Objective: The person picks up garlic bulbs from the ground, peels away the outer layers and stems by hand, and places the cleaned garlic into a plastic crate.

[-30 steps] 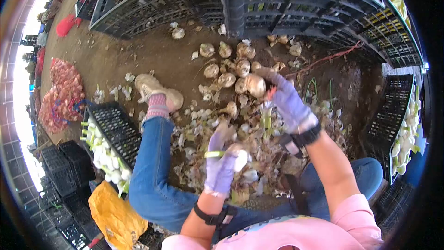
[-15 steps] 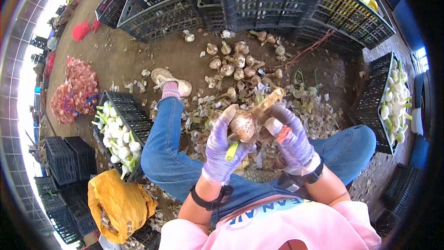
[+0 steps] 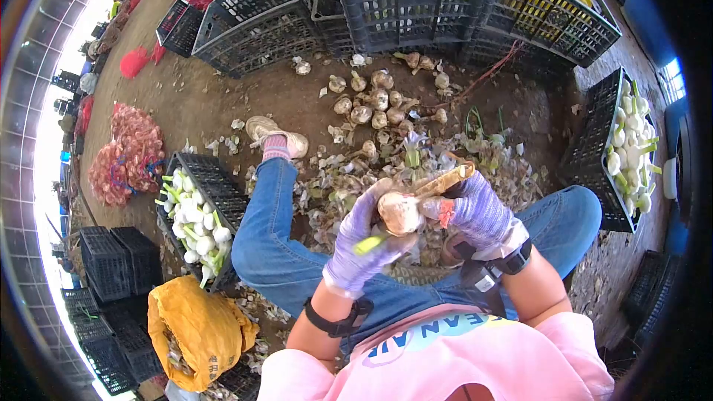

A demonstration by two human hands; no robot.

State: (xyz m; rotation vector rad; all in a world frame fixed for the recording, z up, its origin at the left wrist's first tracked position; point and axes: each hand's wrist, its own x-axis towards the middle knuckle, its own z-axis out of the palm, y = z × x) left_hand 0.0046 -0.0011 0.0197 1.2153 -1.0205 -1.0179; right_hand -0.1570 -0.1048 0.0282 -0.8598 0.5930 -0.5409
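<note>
Fingers of the left hand point(image 3: 358, 246), gloved: curled round one garlic bulb point(image 3: 399, 214), its dry stalk point(image 3: 445, 179) slanting away toward the right. Right hand point(image 3: 483, 215), gloved: bent at the bulb's right side, partly hidden; whether it grips, cannot tell. Green piece point(image 3: 370, 243), at left palm: nature unclear. Bulb's station: between both hands, above loose skins point(image 3: 327, 199). Step, as judged: handling the outer skin. Next move calls for: firm left hold, close right-thumb pressure.
</note>
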